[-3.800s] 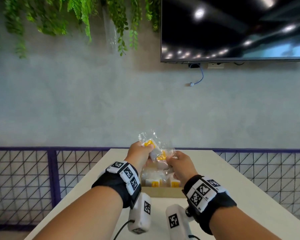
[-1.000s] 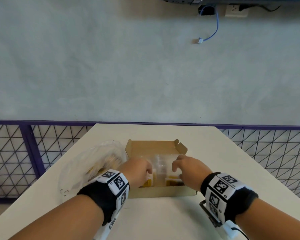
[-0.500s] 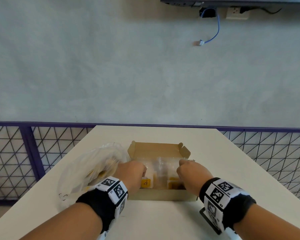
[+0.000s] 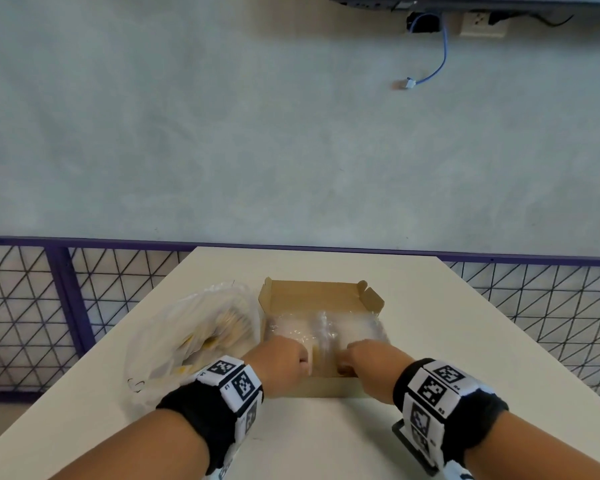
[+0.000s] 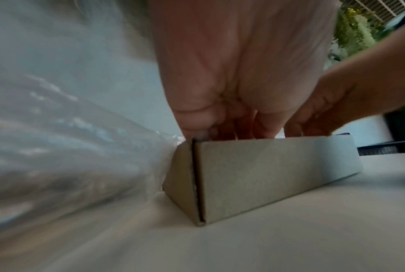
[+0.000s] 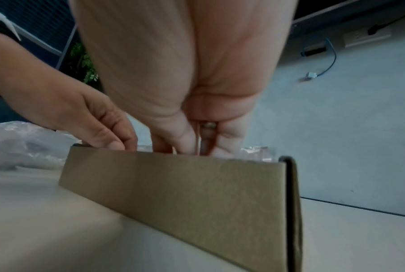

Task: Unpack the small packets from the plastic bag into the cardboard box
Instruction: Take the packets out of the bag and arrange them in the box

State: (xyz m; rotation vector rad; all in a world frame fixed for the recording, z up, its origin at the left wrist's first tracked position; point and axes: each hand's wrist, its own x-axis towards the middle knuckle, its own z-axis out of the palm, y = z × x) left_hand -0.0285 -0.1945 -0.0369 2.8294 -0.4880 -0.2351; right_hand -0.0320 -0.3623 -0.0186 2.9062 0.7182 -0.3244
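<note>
Head view: cardboard box [image 4: 321, 296] sat mid-table, clear packets [image 4: 329, 325] already inside; plastic bag [image 4: 187, 337] just left of it looked part full, so more was left to unpack. Left hand [image 4: 278, 365] and right hand [image 4: 374, 370] reached into the near side.

Left wrist view: fingers [image 5: 196, 121] dipped behind the box wall; grip unclear.

Right wrist view: same, fingertips hidden, couldn't tell what they held.

In front of me a pale cream table [image 4: 447, 327] carries an open cardboard box [image 4: 326, 388] at its middle, and a clear plastic bag [image 4: 174, 341] lies touching the box's left side.
</note>
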